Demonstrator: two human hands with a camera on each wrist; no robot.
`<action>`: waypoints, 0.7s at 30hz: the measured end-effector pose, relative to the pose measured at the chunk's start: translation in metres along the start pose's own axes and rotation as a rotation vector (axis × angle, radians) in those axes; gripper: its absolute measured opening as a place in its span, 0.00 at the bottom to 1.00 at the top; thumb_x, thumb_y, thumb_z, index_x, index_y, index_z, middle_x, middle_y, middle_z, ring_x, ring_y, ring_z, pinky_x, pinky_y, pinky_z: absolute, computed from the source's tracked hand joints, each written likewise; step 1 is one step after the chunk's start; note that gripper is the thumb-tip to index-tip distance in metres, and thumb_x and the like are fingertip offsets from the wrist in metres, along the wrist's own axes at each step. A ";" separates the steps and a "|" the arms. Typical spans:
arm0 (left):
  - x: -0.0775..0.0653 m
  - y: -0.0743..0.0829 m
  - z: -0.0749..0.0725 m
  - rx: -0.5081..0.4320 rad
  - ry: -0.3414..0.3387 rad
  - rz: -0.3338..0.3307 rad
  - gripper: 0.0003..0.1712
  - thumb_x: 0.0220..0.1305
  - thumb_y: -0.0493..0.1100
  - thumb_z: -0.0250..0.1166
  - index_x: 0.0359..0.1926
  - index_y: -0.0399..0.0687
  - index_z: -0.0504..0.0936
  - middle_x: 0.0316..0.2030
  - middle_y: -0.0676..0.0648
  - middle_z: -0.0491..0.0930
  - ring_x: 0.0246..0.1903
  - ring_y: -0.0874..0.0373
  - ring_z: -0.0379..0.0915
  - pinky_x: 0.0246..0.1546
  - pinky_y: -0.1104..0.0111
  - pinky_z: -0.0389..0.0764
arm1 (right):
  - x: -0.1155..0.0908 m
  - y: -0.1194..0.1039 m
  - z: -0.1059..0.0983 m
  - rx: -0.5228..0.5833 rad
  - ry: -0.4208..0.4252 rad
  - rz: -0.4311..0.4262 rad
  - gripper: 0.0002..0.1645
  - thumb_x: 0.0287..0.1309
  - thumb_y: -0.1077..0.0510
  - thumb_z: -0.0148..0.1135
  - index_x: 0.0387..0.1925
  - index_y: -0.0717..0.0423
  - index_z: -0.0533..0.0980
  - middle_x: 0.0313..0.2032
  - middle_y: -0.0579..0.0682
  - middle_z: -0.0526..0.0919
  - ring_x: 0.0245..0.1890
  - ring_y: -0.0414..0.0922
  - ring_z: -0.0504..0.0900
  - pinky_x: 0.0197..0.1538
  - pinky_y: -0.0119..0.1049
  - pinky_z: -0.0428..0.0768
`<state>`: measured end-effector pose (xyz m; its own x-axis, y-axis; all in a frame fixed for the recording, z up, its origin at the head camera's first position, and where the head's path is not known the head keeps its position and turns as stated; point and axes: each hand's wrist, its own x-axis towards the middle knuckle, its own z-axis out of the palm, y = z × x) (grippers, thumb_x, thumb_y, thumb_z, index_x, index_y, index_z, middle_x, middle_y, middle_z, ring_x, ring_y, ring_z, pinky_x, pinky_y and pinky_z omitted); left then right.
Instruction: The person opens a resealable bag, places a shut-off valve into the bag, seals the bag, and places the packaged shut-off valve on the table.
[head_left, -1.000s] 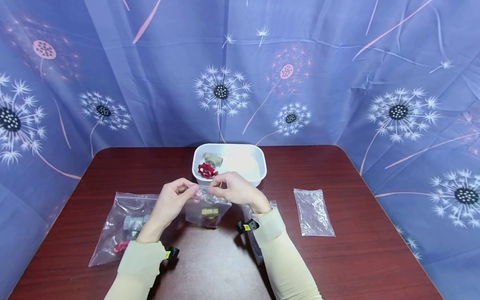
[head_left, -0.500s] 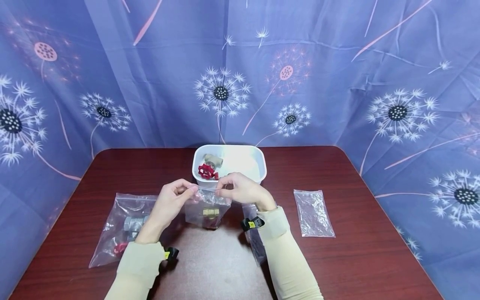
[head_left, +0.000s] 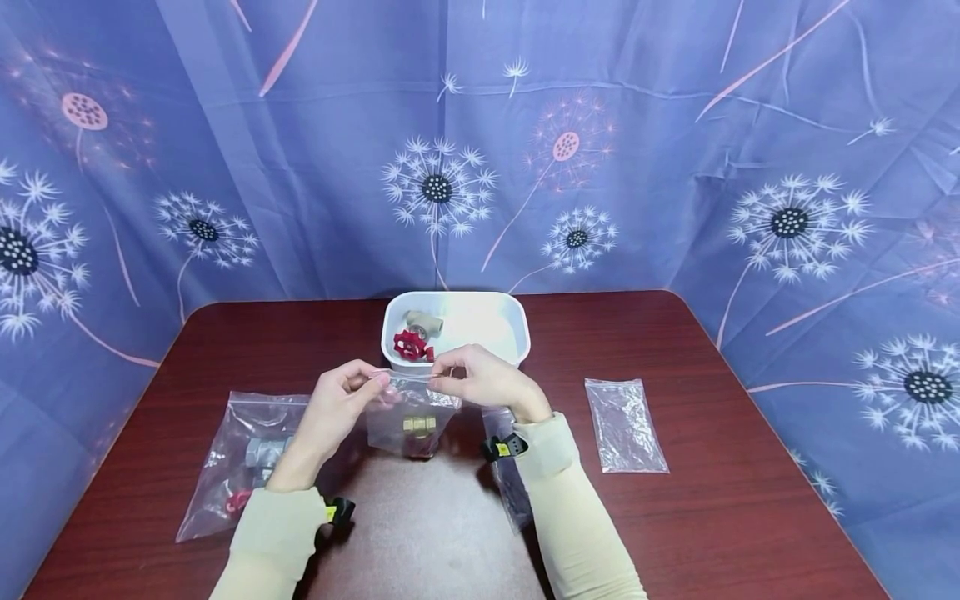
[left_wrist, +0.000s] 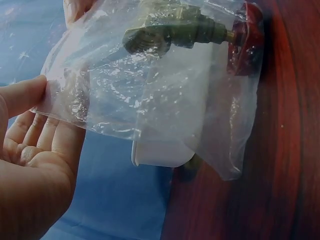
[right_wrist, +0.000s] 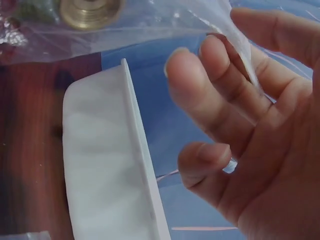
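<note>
A clear zip bag [head_left: 388, 435] hangs upright over the table in front of the white tub. Inside it sits a brass valve [head_left: 419, 426], whose red handwheel [left_wrist: 246, 45] points down to the bag's bottom in the left wrist view. My left hand [head_left: 341, 408] pinches the left part of the bag's top edge between thumb and fingers. At the right part of that edge, my right hand [head_left: 483, 379] pinches the plastic. The right wrist view shows the film [right_wrist: 240, 50] running between thumb and fingers, the other fingers curled loosely.
The white tub [head_left: 517, 333] at the back holds a valve with a red handwheel [head_left: 410, 344]. Left lies a larger zip bag [head_left: 210, 467] with a grey valve [head_left: 262, 452]. A flat zip bag [head_left: 626, 427] lies right; another bag [head_left: 510, 483] is partly under the right forearm.
My right hand has shifted slightly right along the bag's top edge since one second ago. The left hand keeps its place, and the head view has tilted a little.
</note>
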<state>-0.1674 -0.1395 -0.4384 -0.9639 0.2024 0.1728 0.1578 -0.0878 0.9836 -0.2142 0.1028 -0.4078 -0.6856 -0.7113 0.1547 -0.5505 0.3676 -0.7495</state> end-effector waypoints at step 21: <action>0.000 0.001 0.000 -0.017 0.004 -0.007 0.14 0.68 0.33 0.61 0.42 0.19 0.74 0.28 0.39 0.83 0.29 0.55 0.83 0.35 0.60 0.84 | -0.007 0.004 -0.007 0.080 -0.074 0.060 0.06 0.65 0.60 0.61 0.31 0.53 0.81 0.27 0.47 0.79 0.20 0.49 0.82 0.33 0.34 0.76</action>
<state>-0.1668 -0.1391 -0.4373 -0.9658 0.1992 0.1658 0.1475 -0.1032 0.9837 -0.2152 0.1135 -0.4074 -0.6775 -0.7329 0.0622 -0.4677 0.3639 -0.8055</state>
